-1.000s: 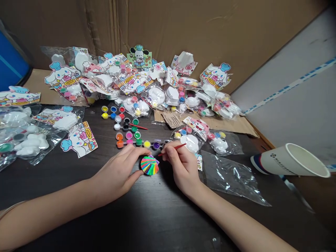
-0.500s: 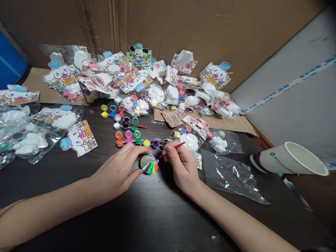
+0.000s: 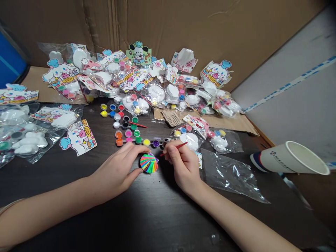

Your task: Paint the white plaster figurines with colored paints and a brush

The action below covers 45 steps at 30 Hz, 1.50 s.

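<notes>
Between the thumb and fingers of my left hand (image 3: 119,168) is a small scallop shell figure (image 3: 149,163), painted in rainbow stripes with a purple edge at its upper right. My right hand (image 3: 185,164) pinches a thin red paintbrush (image 3: 181,145). The brush tip points left, a short gap away from the shell. Just beyond my hands runs a row of open paint pots (image 3: 146,142) in orange, pink, green, yellow and purple; my right fingers partly cover its right end. Farther back, more paint pots (image 3: 112,114) stand beside another red brush (image 3: 139,125) lying on the table.
Bagged white figures with paints (image 3: 154,94) are heaped along the cardboard wall (image 3: 168,24). More bags (image 3: 28,140) and a printed card (image 3: 80,138) lie at left. On the right are a clear plastic bag (image 3: 233,175) and a tilted-looking paper cup (image 3: 283,157).
The red brush in my right hand has tilted slightly, its tip shifting up a little. My left hand and the shell look almost unchanged.
</notes>
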Available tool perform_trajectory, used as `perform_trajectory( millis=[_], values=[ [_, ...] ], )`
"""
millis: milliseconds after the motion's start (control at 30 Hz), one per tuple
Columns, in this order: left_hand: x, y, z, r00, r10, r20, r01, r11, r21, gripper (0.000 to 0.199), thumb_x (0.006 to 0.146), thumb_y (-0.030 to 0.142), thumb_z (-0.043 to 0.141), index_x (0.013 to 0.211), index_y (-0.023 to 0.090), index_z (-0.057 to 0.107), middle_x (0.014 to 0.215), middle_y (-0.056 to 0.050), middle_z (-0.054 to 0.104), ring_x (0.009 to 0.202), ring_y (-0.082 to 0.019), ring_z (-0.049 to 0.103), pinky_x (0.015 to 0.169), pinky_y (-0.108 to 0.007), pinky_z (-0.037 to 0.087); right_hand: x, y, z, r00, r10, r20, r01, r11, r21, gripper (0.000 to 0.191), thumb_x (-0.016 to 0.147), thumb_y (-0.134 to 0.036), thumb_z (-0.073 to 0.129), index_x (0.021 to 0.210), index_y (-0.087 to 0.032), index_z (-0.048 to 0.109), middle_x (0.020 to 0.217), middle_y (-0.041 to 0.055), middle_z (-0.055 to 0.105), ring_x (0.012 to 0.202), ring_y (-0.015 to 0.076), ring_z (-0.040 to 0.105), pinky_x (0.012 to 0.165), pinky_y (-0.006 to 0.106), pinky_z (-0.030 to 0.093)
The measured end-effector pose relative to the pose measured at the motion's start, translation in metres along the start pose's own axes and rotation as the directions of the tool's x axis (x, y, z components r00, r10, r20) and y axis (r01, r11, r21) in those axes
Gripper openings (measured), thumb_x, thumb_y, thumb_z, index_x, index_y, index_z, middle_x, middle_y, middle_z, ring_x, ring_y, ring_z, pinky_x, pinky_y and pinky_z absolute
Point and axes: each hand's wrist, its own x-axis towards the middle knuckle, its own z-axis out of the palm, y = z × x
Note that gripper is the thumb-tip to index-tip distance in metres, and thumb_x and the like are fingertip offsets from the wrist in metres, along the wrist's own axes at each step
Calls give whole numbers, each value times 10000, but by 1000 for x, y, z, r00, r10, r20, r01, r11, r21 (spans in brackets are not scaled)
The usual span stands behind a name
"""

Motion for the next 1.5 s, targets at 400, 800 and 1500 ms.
perform_trajectory(
  millis=[400,800,1500],
  values=[
    [1,0,0,1000,-16,8,16,1000,-10,363,836,74,499,1172,209,470,1134,-71,620,1054,-212,584,903,-346,499,1,-1,-1,1000,-17,-4,17,999,-31,308,952,-318,431,684,-190,509,573,-23,511,509,90,464,472,219,361],
    [2,2,-3,999,-24,23,24,1000,1,352,839,76,498,1169,194,462,1127,-75,620,1072,-210,578,912,-347,493,-1,-1,-1,999,-40,-10,39,999,-26,275,955,-270,424,708,-189,515,587,-27,511,519,87,469,470,213,354],
    [2,1,-2,999,-37,19,37,999,-9,343,842,94,498,1169,196,470,1120,-77,621,1054,-216,581,898,-366,501,-2,-3,-1,983,-180,39,183,978,-103,224,930,-151,415,724,-194,491,623,-12,521,557,100,495,524,234,407]
  ],
)
